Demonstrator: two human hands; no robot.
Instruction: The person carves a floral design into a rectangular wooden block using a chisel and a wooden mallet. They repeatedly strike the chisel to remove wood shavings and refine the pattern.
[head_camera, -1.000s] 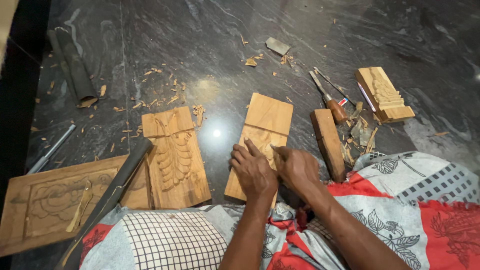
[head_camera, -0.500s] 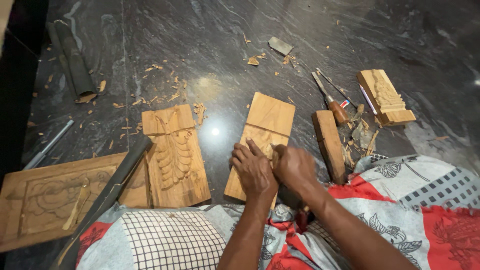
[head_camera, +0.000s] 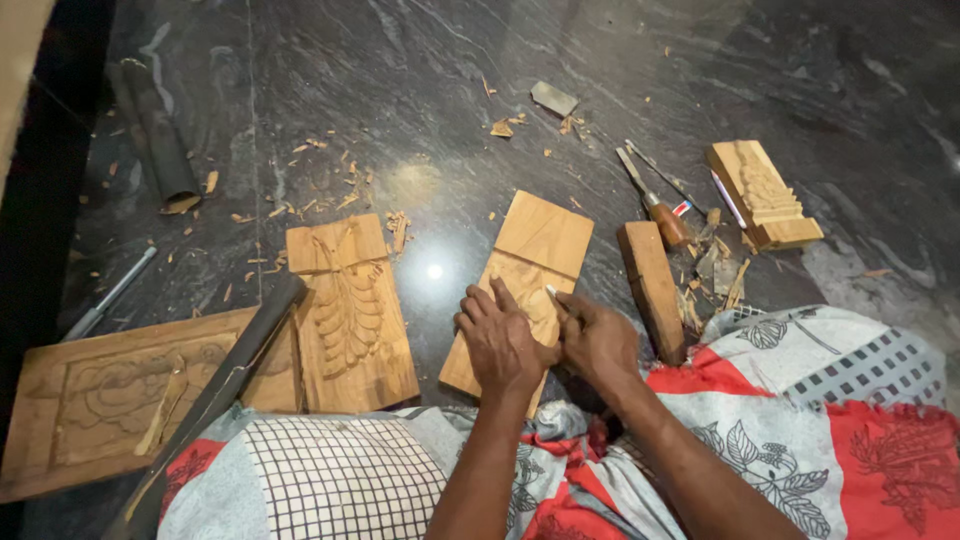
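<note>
A light wooden plank (head_camera: 535, 245) lies on the dark stone floor in front of me. My left hand (head_camera: 498, 338) presses flat on its near half, fingers spread over the carved area. My right hand (head_camera: 597, 335) sits beside it on the plank's right edge, fingers curled around a small tool whose pale tip (head_camera: 549, 292) shows at the fingertips; the rest of the tool is hidden. Both hands touch each other at the thumbs.
A carved leaf panel (head_camera: 345, 315) and a larger carved panel (head_camera: 110, 395) lie to the left, a dark bar (head_camera: 225, 385) across them. A wooden block (head_camera: 652, 288), chisels (head_camera: 655, 195), a carved piece (head_camera: 765, 195), a dark tube (head_camera: 160, 150) and wood chips lie around.
Both hands stay on the plank and shift only slightly; the left fingers spread a little further forward over the carving.
</note>
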